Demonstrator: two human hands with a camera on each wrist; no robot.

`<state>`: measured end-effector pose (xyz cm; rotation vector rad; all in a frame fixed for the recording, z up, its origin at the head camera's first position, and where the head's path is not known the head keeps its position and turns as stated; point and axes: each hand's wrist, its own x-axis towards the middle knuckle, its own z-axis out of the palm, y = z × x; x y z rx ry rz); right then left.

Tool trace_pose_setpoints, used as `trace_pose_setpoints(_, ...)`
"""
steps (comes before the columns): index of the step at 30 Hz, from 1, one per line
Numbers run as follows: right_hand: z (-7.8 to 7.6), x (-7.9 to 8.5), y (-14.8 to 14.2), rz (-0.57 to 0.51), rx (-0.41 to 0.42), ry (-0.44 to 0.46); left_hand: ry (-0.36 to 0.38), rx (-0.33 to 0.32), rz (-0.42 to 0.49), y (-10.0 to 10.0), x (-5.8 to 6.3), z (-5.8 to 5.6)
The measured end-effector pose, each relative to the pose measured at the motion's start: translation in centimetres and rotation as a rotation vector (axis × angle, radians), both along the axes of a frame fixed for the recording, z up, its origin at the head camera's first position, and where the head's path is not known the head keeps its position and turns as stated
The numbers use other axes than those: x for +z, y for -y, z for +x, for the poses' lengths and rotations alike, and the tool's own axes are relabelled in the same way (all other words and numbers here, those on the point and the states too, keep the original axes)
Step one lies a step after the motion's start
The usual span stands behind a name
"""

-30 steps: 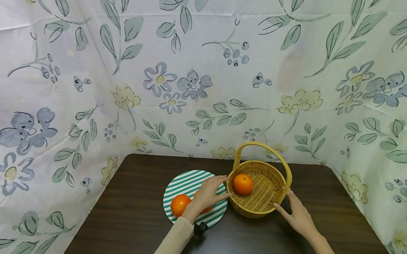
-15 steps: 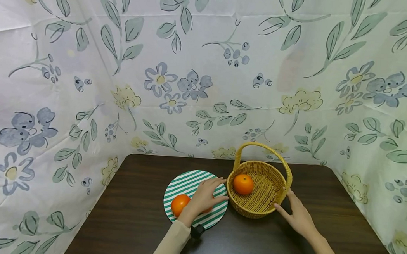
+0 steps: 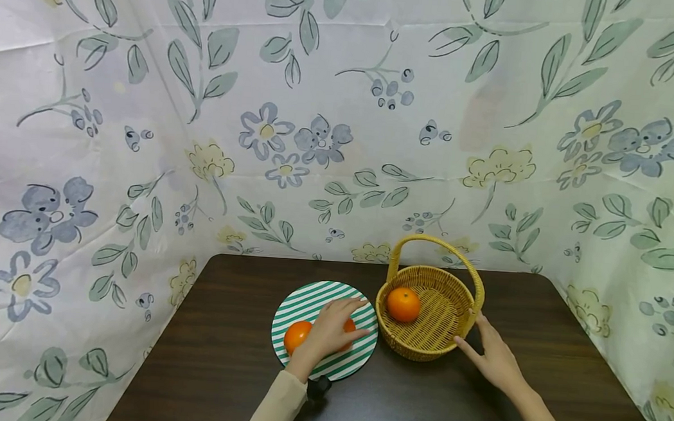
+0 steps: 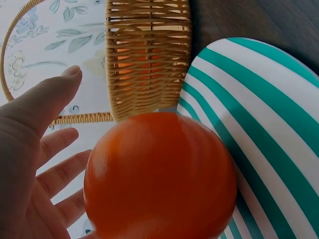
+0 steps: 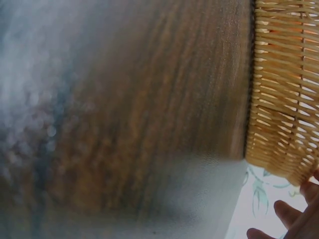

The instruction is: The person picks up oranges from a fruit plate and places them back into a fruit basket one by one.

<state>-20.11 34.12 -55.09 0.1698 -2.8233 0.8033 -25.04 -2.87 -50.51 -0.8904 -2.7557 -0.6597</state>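
My left hand (image 3: 330, 329) is over a green-and-white striped round plate (image 3: 302, 302), fingers spread. Partly hidden under it is an orange (image 3: 350, 326); another orange (image 3: 296, 335) lies at its left. The left wrist view has a large orange (image 4: 159, 174) close up, with the spread fingers (image 4: 60, 179) beyond it and not closed round it. At the right side of a yellow wicker basket (image 3: 434, 319), near the handle's base, my right hand (image 3: 496, 359) touches the basket with extended fingers and thumb. One orange (image 3: 403, 304) sits inside the basket, to the left.
Everything stands on a dark brown wooden table (image 3: 218, 351). The basket's tall arched handle (image 3: 436, 240) rises above its rim. Behind and beside the table hangs a white floral cloth (image 3: 341, 140). Plate and basket stand side by side.
My left hand has moved back leftward from the basket's edge to over the oranges on the plate. The right hand and the basket have stayed put.
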Motion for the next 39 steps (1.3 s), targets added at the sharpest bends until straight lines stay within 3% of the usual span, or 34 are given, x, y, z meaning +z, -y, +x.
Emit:
trace_pose_setpoints(15,-0.2,-0.2,0.0,-0.017,0.008,-0.02,-0.018,0.011,-0.025,1.7,-0.4,0.6)
trace_pose_setpoints(23,-0.3,-0.4,0.0,-0.019,0.01,-0.03,-0.015,0.026,-0.108,2.4,-0.5,1.0)
trace_pose_setpoints(39,-0.2,-0.3,0.0,-0.012,0.003,-0.025,-0.003,0.059,-0.166,3.0,-0.3,1.2)
